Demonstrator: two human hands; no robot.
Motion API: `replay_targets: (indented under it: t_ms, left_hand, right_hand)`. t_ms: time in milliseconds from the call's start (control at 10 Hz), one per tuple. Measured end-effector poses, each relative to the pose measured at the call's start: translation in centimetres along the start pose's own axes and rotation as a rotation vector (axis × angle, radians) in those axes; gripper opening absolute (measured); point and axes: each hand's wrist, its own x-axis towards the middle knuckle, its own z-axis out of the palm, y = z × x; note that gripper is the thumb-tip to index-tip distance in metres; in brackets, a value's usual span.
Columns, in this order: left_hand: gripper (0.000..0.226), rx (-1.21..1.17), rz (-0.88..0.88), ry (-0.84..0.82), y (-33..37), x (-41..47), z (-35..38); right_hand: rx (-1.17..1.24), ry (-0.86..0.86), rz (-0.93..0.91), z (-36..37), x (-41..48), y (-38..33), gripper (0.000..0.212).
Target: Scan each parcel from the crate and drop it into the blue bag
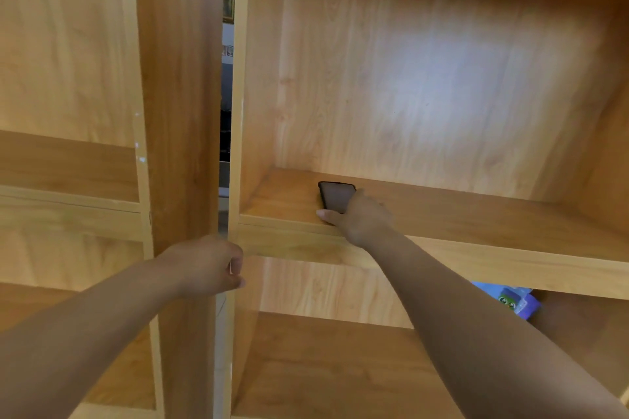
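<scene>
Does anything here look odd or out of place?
Nothing looks broken or spilled. A dark phone lies alone on the wooden shelf under the right hand; no crate or parcels are in view.

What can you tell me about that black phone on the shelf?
The phone is a dark, flat slab with rounded corners and a blank, unlit face. It lies flat on the wooden shelf, near the front edge. The right hand covers its lower right part, thumb along its near end.
</scene>
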Motion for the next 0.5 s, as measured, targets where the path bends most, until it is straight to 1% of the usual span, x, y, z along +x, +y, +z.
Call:
replay_targets:
  t_ms: [100,200,300,400,500]
  left_hand:
    - [0.026,0.012,-0.027,-0.018,-0.2,-0.4,0.1]
    - [0.023,0.013,-0.032,-0.031,-0.7,-0.6,0.0]
    - [0.022,0.014,-0.06,-0.059,-0.9,-1.3,-0.6]
    - [0.022,0.058,-0.062,-0.074,-1.0,-2.0,-1.7]
    - [0.02,0.099,-0.055,-0.087,-1.5,-3.2,-3.3]
  right_hand:
    - [-0.075,0.051,0.066,1.0,0.2,-1.2,0.097]
    - [-0.088,0.023,0.077,0.8,0.2,-1.8,0.099]
    - [-0.104,-0.014,0.068,-0.5,-0.3,-2.1,0.092]
    - [-0.203,-0.02,0.054,-2.5,-1.1,-1.9,0.064]
    - [-0.283,-0.065,0.039,-4.5,-2.3,-1.8,0.042]
